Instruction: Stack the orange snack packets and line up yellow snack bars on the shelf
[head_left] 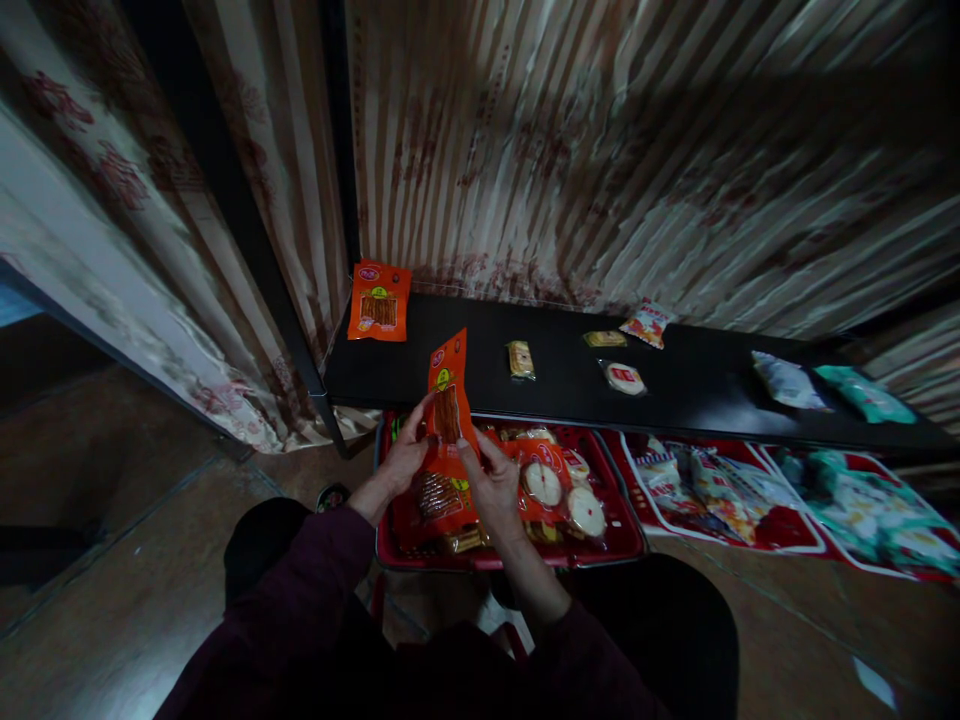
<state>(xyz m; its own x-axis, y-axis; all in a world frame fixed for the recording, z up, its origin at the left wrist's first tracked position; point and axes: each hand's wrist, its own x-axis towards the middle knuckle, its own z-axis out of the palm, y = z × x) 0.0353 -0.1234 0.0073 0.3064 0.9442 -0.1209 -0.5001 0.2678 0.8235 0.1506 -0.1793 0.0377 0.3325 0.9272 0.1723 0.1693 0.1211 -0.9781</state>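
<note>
Both my hands hold an orange snack packet (448, 396) upright above a red basket (628, 532). My left hand (405, 455) pinches its left edge and my right hand (493, 482) grips its lower right edge. The packet has a clear window showing brown strips. More orange packets (439, 497) and packs of round white cakes (564, 494) lie in the basket beneath.
A black shelf (570, 385) carries another orange packet (379, 301), several small wrapped snacks (520, 359) and pale bags (787, 381) at right. Red trays of packets (712, 485) sit to the right of the basket. Striped curtains hang behind. Brown floor lies at left.
</note>
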